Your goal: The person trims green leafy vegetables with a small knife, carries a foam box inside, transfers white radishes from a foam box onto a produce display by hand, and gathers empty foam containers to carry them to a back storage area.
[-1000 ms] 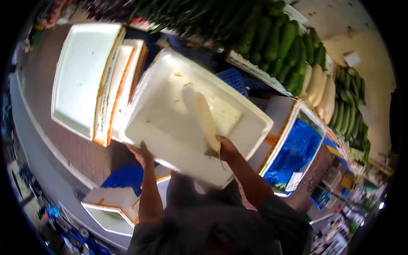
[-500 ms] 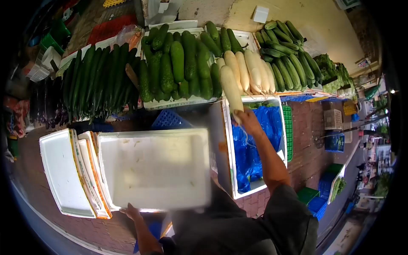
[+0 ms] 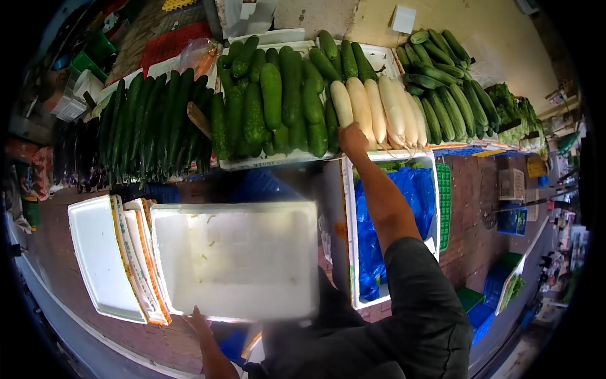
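My right hand [image 3: 353, 140] is closed on the lower end of a white radish [image 3: 341, 104], which lies at the left of a row of white radishes [image 3: 391, 107] on the display. Right beside it are large green gourds [image 3: 271, 95]. My left hand [image 3: 199, 321] grips the near edge of a white foam box [image 3: 233, 259], its thumb against the rim and the other fingers hidden beneath. A few small scraps lie in that box.
Foam lids or boxes [image 3: 98, 256] are stacked at the left. A foam box with a blue plastic sheet [image 3: 394, 221] stands under my right arm. Long dark green cucumbers [image 3: 148, 120] and paler green gourds [image 3: 451, 107] flank the display. A green crate [image 3: 444, 202] stands to the right.
My right hand has moved forward and set the white radish down from above the blue-lined box into the row. My left hand stays at the foam box's edge.
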Demonstrator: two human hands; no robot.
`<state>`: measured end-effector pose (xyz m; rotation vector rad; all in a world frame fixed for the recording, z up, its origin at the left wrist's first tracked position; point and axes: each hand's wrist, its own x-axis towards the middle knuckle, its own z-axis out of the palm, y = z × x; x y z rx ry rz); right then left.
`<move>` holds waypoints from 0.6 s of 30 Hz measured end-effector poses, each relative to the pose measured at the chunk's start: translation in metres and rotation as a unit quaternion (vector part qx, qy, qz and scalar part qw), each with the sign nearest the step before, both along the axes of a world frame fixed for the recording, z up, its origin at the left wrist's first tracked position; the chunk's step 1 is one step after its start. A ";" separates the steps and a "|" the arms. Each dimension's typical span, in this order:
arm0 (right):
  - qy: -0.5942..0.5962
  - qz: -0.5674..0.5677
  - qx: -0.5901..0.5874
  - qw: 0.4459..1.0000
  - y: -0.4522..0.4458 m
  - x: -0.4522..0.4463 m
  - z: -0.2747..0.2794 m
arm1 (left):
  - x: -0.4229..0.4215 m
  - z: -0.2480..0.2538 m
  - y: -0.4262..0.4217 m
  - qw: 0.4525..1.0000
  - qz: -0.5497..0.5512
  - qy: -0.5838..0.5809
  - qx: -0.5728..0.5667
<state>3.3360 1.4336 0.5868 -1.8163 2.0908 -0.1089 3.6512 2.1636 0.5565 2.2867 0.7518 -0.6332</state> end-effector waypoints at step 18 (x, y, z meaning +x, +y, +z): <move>-0.220 0.226 0.146 0.938 0.383 -0.113 -0.041 | -0.036 -0.046 0.000 0.987 0.083 -0.103 -0.090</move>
